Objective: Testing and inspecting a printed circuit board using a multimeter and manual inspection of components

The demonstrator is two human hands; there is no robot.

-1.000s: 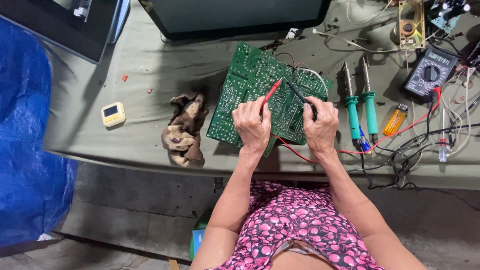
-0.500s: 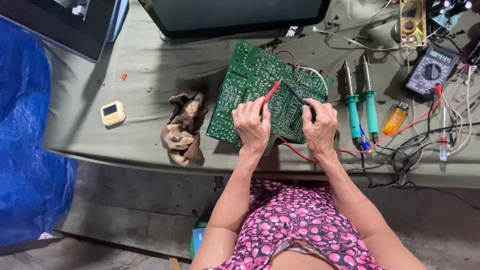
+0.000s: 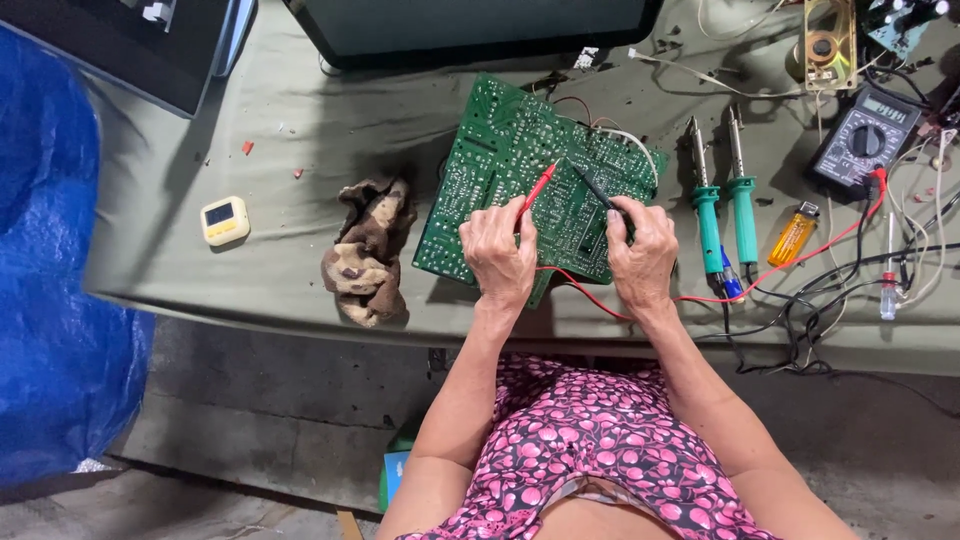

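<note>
Grey-green covered table, blue tarpaulin, concrete floor

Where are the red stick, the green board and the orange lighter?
red probe (image 3: 538,187), head view, middle of its shaft
green circuit board (image 3: 500,150), head view, bare upper left part
orange lighter (image 3: 792,236), head view, middle of its body

grey multimeter screen far right; yellow timer screen left

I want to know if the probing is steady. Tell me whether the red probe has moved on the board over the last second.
No. The red probe in the left hand sits at the same spot on the green circuit board; its tip remains near the black probe.
</note>
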